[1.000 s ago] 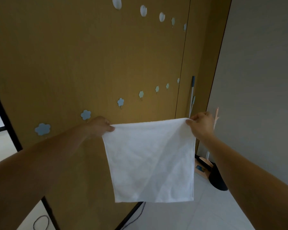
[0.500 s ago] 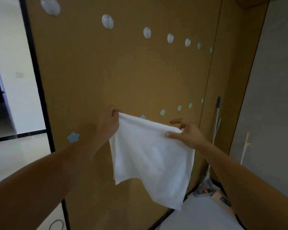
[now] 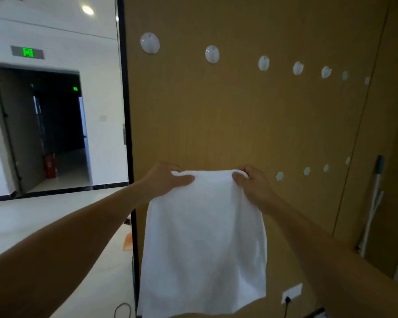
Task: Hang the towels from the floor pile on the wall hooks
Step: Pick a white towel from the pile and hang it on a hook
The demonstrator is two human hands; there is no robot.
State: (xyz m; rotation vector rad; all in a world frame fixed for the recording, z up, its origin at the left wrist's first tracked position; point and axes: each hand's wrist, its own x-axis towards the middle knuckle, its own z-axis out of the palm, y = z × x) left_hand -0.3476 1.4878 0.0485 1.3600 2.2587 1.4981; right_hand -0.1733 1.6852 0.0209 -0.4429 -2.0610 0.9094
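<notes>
Holding, centre of the frame: one white square cloth towel [image 3: 205, 237], hanging in front of the tan wooden wall panel [image 3: 216, 122].
- Your left hand [image 3: 168, 180]: fingers curled over the towel's top edge, thumb pressed on its front.
- Your right hand [image 3: 253, 184]: grips the top edge the same way, near the left hand, cloth bunched between them.
- Upper frame: row of round white wall hooks [image 3: 149, 42].
- Right of your right hand: row of small pale blue wall hooks [image 3: 279, 176].
- Right edge: grey-handled white mop pole [image 3: 375, 203], leaning on the panel.
- Lower right: white wall socket [image 3: 291, 292].
- Upper left: green lit exit sign [image 3: 28, 52] above a dark doorway.
</notes>
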